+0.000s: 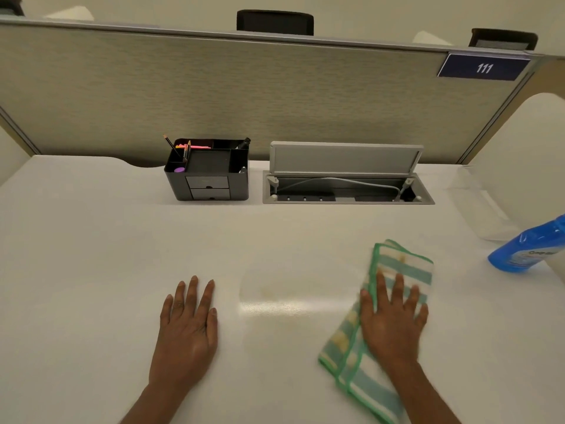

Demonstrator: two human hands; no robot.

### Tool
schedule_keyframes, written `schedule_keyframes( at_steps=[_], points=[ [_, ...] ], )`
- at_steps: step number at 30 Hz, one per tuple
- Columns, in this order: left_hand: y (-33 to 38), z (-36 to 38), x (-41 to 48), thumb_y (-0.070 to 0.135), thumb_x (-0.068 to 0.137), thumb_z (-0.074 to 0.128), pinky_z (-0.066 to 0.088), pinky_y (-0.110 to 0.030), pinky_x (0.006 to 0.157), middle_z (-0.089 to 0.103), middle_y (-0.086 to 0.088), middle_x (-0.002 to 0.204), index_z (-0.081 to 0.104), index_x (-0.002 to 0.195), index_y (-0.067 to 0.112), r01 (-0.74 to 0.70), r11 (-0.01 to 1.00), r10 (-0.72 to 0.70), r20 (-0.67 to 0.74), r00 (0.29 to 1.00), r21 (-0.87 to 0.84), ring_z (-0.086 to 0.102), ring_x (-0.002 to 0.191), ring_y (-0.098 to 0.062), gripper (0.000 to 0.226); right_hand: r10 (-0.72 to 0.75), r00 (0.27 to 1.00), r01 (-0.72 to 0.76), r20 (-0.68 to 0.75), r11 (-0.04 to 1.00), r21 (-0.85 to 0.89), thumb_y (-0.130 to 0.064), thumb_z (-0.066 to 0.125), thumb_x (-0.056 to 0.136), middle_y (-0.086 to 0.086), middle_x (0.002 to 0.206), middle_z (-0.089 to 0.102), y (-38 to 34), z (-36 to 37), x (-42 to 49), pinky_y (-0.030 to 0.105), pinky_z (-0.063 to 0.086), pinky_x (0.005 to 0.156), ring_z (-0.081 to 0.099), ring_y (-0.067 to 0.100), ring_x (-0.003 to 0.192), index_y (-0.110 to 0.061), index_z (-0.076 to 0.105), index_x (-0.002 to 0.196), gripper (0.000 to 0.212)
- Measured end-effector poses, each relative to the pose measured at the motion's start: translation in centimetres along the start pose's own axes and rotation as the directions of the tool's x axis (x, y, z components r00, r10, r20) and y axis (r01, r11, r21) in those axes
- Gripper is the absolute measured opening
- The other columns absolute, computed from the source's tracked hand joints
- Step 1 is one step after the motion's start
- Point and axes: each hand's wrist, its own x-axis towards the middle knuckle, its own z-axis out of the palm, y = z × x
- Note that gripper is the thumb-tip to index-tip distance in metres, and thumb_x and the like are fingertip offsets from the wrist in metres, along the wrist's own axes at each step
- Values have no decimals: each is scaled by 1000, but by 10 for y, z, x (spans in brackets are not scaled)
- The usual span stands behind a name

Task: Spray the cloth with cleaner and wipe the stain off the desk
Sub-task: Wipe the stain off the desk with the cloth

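A folded cloth, striped white, blue and yellow with a green hem, lies on the white desk at the right. My right hand presses flat on it with fingers spread. Brownish marks show on the cloth's far end. Between my hands a wet, shiny patch with a faint yellowish stain spreads over the desk. My left hand rests flat on the bare desk, fingers apart, holding nothing. A blue cleaner bottle stands at the right edge, partly cut off by the frame.
A black desk organizer with pencils and pens stands at the back centre. Beside it a cable hatch in the desk is open, lid raised. A grey partition with a "111" sign closes the back.
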Motion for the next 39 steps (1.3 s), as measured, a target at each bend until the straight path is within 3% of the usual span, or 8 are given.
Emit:
schedule_keyframes(
  at_steps=[6, 10, 14, 17, 23, 26, 30, 39],
  points=[
    [-1, 2, 1, 40, 100, 20, 9, -43, 126, 23, -4, 168, 23, 159, 28, -5, 1000, 5, -6, 1000, 25, 18, 156, -25, 60, -256, 966, 254, 34, 965, 64, -59, 29, 95, 12, 160, 36, -120, 23, 24, 64, 20, 117, 27, 46, 147, -30, 42, 149, 63],
    [-2, 2, 2, 37, 99, 25, 16, -47, 124, 30, -8, 165, 30, 157, 25, -14, 998, 15, -15, 1000, 57, 24, 154, -28, 59, -532, 845, 524, 48, 843, 124, -60, 29, 98, 11, 165, 24, -188, 32, -34, 62, 8, 119, 11, 42, 152, -35, 32, 153, 61],
    [-2, 3, 2, 37, 98, 25, 19, -49, 123, 34, -10, 163, 37, 154, 22, -29, 997, 31, -23, 999, 71, 28, 152, -30, 59, -686, 727, 669, 46, 721, 180, -61, 22, 101, 3, 169, 4, -180, 25, -95, 57, -1, 121, -13, 32, 154, -42, 12, 157, 60],
    [-4, 4, 2, 37, 99, 22, 18, -49, 123, 33, -9, 164, 35, 155, 22, -30, 998, 32, -26, 999, 58, 28, 152, -30, 60, -727, 686, 718, 22, 681, 141, -62, 27, 100, 0, 168, 13, -136, 26, -123, 56, 8, 118, 1, 32, 155, -41, 21, 156, 60],
    [-2, 2, 1, 40, 99, 18, 14, -47, 125, 26, -5, 167, 23, 159, 28, -14, 1000, 14, -11, 1000, 20, 20, 155, -25, 61, -490, 871, 491, -42, 871, 18, -61, 28, 96, 4, 156, 43, -15, 16, -93, 58, 32, 111, 42, 35, 143, -32, 53, 143, 60],
    [-3, 2, 2, 39, 99, 19, 13, -45, 126, 25, -4, 167, 23, 159, 27, -9, 1000, 10, -5, 1000, 21, 19, 155, -25, 61, -215, 977, 214, -6, 976, -27, -63, 20, 95, 5, 159, 40, 23, -3, -47, 58, 27, 115, 34, 35, 146, -33, 44, 149, 66],
    [-3, 4, 2, 37, 99, 21, 10, -44, 126, 25, -5, 167, 23, 159, 27, -9, 1000, 10, -5, 1000, 22, 20, 155, -26, 61, -35, 999, 35, 21, 999, -24, -68, 6, 92, 8, 165, 24, 12, -7, 11, 59, 14, 120, 15, 37, 152, -36, 23, 156, 74],
    [-2, 2, 3, 36, 98, 23, 15, -45, 125, 30, -7, 165, 29, 157, 26, -16, 999, 17, -12, 1000, 43, 26, 153, -29, 60, -426, 903, 424, 60, 905, 44, -65, 22, 95, 9, 164, 26, -136, 23, 11, 63, 13, 119, 17, 42, 151, -37, 31, 153, 66]
  ],
)
